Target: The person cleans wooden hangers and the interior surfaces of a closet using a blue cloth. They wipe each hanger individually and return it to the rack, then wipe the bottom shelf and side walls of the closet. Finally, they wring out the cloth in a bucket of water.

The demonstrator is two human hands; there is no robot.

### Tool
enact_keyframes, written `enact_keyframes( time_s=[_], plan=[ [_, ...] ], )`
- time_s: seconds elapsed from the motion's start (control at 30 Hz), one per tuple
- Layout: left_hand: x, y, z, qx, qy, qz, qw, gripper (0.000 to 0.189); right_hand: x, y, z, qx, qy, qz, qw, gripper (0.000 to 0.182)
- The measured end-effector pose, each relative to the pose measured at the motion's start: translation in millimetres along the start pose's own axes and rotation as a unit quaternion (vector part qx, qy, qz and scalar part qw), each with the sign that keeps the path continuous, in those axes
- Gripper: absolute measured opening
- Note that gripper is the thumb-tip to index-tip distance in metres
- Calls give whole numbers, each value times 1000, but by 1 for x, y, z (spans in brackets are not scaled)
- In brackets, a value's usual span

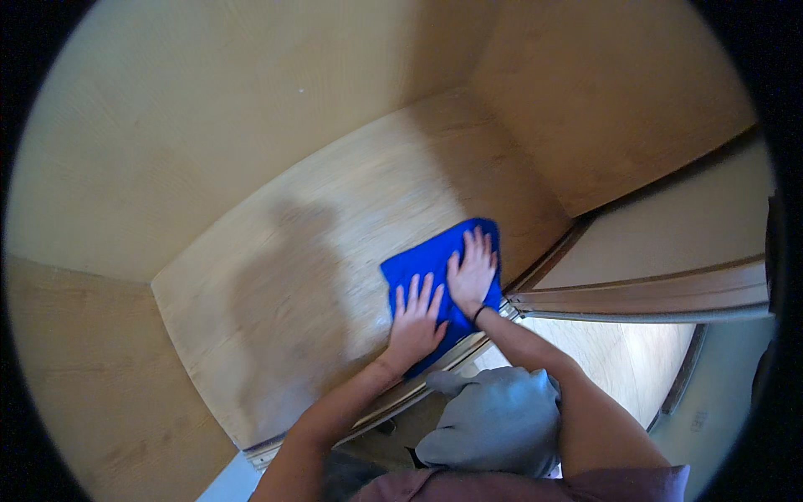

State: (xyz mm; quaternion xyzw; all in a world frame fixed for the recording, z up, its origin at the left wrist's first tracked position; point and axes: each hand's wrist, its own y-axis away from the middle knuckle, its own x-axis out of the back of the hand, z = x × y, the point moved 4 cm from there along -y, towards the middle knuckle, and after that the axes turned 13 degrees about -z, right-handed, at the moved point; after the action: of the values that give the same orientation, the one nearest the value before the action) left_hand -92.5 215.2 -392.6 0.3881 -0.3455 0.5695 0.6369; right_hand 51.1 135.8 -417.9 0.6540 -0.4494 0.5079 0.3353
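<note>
A blue cloth is spread flat on the wooden floor panel of a closet, near its front edge. My left hand lies palm down on the cloth's lower left part, fingers spread. Farther right, my right hand presses flat on the cloth, its fingers somewhat apart and a dark band round the wrist. Neither hand is closed round the cloth. Part of the cloth reaches the metal sliding-door track.
Wooden walls enclose the panel at the back and both sides. A sliding door stands at the right. A grey cloth bundle is against my body, below the track.
</note>
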Motion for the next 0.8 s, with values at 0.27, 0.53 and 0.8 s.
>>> enact_keyframes(
  time_s=[0.27, 0.53, 0.8],
  plan=[
    [-14, -64, 19, 57, 1, 37, 998, 81, 5, -46, 25, -50, 58, 6, 997, 51],
    [27, 49, -57, -36, -53, -27, 998, 81, -11, 22, -51, 133, 106, -63, 983, 62],
    [66, 267, -129, 81, -153, -187, 967, 78, -16, 173, -180, 564, 2, -299, 770, 71]
  ],
)
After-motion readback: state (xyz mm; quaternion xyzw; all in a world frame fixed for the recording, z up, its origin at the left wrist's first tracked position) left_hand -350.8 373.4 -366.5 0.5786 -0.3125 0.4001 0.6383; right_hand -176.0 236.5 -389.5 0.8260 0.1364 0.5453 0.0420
